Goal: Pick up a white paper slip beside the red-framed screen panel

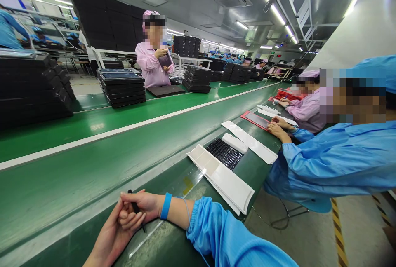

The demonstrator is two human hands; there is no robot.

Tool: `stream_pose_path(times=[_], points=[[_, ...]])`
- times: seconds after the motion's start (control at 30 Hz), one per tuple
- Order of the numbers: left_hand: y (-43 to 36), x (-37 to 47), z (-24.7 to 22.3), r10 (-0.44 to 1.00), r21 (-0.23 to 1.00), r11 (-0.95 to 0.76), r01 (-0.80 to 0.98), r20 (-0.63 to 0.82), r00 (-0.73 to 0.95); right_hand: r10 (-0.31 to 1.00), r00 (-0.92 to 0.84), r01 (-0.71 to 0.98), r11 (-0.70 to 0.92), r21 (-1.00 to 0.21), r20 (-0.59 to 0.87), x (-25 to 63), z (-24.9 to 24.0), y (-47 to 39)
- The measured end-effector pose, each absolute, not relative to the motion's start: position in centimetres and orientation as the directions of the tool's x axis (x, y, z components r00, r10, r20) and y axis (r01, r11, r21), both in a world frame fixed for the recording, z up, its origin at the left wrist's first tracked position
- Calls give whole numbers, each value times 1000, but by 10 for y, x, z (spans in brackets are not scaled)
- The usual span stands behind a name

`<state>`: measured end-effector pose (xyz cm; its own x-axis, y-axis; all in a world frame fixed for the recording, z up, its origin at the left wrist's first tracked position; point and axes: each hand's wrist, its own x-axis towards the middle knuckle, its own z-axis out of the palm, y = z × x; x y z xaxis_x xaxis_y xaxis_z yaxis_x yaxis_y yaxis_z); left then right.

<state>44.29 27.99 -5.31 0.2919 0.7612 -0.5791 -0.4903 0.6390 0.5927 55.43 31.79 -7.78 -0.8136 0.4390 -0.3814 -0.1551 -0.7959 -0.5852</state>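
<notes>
My right hand (pixel 147 206), with a blue wristband (pixel 166 206) on its wrist, is closed on a thin black stick-like tool (pixel 133 202). The tool's narrow dark end pokes out below the fingers; its exact kind is not clear. My left hand (pixel 113 228) comes in from the lower left and meets the right one, its fingers curled against it. What the left fingers pinch, if anything, is hidden. Both hands are above the green bench (pixel 167 238), over the edge of a clear plastic sheet (pixel 182 188).
Right of my hands lie white label strips (pixel 229 178), a black gridded tray (pixel 224 153) and a white oblong piece (pixel 235 142). A co-worker in blue (pixel 328 155) sits at right, with a red mat (pixel 256 120). Black tray stacks (pixel 122 87) stand across the green belt (pixel 102 155).
</notes>
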Motion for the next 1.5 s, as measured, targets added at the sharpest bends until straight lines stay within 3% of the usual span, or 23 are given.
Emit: stream_pose_path(times=[1.23, 1.5], points=[[281, 444, -49, 713, 522, 675, -521, -644, 277, 433, -819, -170, -810, -561, -377, 554, -77, 316], [280, 443, -54, 746, 568, 650, -505, -602, 283, 424, -813, -151, -815, -560, -398, 554, -75, 316]])
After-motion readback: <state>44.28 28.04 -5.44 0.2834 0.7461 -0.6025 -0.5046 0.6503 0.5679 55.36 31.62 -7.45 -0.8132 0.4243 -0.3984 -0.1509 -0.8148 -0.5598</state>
